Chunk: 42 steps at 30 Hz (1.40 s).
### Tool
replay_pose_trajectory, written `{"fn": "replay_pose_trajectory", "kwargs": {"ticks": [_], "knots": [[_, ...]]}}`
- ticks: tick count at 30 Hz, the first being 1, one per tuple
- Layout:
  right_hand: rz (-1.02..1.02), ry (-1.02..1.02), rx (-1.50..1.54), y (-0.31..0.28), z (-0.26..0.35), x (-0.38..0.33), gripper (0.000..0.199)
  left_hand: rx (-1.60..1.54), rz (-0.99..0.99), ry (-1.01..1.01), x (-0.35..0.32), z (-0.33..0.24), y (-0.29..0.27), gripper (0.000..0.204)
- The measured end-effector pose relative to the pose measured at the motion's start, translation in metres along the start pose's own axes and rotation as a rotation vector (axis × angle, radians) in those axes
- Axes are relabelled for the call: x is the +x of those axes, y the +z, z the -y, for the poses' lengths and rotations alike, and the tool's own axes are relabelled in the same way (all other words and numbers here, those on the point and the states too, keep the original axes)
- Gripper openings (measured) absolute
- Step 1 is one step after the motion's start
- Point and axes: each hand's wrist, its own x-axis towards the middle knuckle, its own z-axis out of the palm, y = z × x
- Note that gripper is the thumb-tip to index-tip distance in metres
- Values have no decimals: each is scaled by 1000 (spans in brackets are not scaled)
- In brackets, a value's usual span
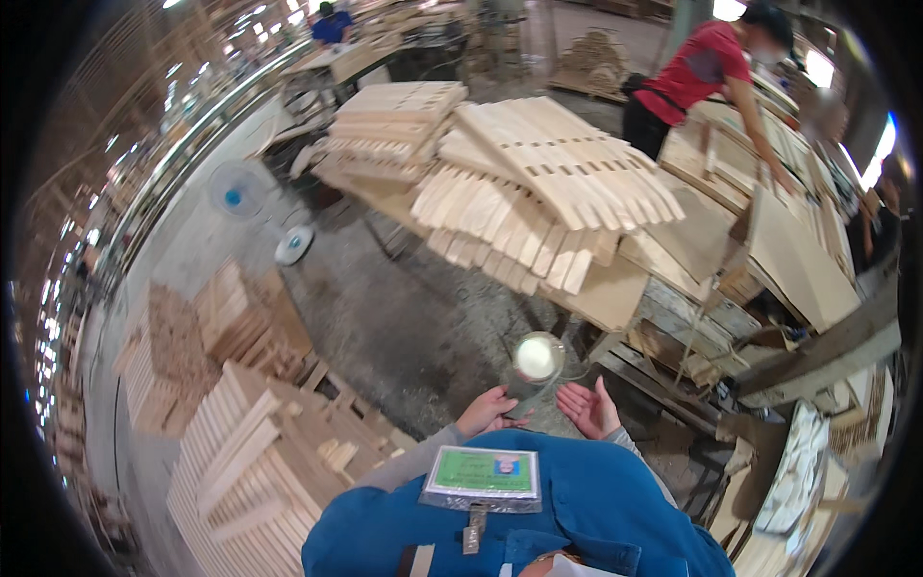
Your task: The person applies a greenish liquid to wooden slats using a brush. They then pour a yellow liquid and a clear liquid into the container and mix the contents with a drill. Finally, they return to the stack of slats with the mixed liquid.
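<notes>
My left hand is in front of my chest with its fingers curled. A thin greyish shape shows at its fingertips, too faint to name. My right hand is open beside it, palm turned up and thumb apart, with nothing in it. Just beyond both hands stands a round tub with white contents, low down near the workbench. Neither hand visibly touches the tub. Past it, on the workbench, lie stacked pale wooden slats with slots cut in them.
At the left are wooden pieces stacked on a pallet and a standing fan. A co-worker in a red shirt leans over wooden panels at the right. Another person in blue is far back. Wood scraps lie lower right.
</notes>
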Motion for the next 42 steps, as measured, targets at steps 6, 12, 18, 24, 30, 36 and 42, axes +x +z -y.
{"fn": "replay_pose_trajectory", "kwargs": {"ticks": [6,12,18,24,30,36,42], "knots": [[380,2,169,81,20,-1,80,38,-18,-54,-6,11,29,38],[84,-233,136,18,82,-17,43,-40,-86,35,-34,18,38,41],[-104,-138,-278,-11,69,-20,28,-119,-190,218,-55,21,19,38],[-162,126,-327,-52,6,8,12,-172,-372,292,-62,-6,3,31],[-160,117,-465,-8,-10,53,29,-257,-455,350,-63,-55,-32,25],[-198,95,-469,51,-6,129,20,-354,-502,513,-60,-123,-105,17],[-265,78,-412,108,-30,188,15,-425,-427,518,-41,-212,-167,24]]}}
